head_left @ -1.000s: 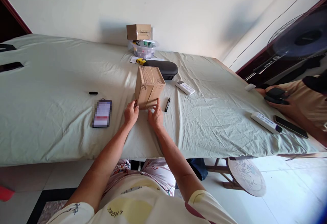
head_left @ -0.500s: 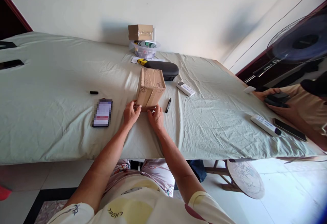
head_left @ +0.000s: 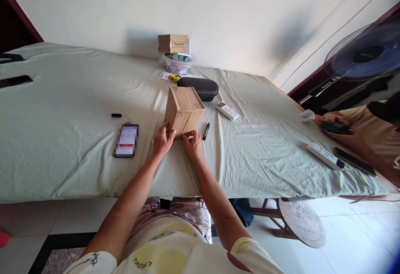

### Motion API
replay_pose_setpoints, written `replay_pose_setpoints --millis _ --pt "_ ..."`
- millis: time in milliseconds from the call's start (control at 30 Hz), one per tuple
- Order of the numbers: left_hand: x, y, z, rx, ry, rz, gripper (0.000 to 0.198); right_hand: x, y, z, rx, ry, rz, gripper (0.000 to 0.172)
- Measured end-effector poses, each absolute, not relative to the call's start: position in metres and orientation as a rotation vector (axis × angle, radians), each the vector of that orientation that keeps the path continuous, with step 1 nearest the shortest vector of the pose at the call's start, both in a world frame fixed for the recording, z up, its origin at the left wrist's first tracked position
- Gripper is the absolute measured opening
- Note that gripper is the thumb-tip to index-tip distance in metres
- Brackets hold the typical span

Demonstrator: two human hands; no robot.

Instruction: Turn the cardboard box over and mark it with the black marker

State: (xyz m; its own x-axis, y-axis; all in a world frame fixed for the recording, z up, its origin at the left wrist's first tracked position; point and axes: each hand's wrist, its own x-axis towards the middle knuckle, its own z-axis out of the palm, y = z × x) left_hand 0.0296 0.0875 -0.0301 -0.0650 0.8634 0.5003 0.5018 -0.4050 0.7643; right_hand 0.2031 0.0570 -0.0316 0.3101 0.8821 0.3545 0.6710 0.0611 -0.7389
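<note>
A brown cardboard box (head_left: 185,111) with tape and dark scribbles stands on the cloth-covered table, one vertical edge turned towards me. My left hand (head_left: 163,140) grips its lower left side, thumb in front. At the bottom of the right front face, the fingers of my right hand (head_left: 193,144) are pinched on the box's lower edge. Just right of the box lies an uncapped black marker (head_left: 206,131); its black cap (head_left: 116,115) lies further left. A phone (head_left: 126,140) with a lit, blurred screen rests left of my left hand.
Behind the box are a black case (head_left: 200,88), a yellow tool (head_left: 174,78) and a plastic tub (head_left: 178,64) under a smaller box (head_left: 173,43). A white device (head_left: 227,111) lies right. Another person's hands (head_left: 336,124) hold a dark object at the far right.
The box has turned on the table, so its left side shows more. Both my hands have stayed at its base. The other person's hands and dark object have shifted slightly.
</note>
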Motion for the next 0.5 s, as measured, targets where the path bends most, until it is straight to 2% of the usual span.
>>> replay_pose_setpoints --millis 333,500 --pt "0.0321 0.0890 -0.0325 1.810 1.432 1.426 0.051 0.2104 0.0601 -0.0320 -1.645 -1.432 0.310 0.029" --pt "0.0338 0.0885 -0.0325 1.784 1.444 1.431 0.045 0.2127 0.0615 -0.0309 -1.661 -1.424 0.310 0.030"
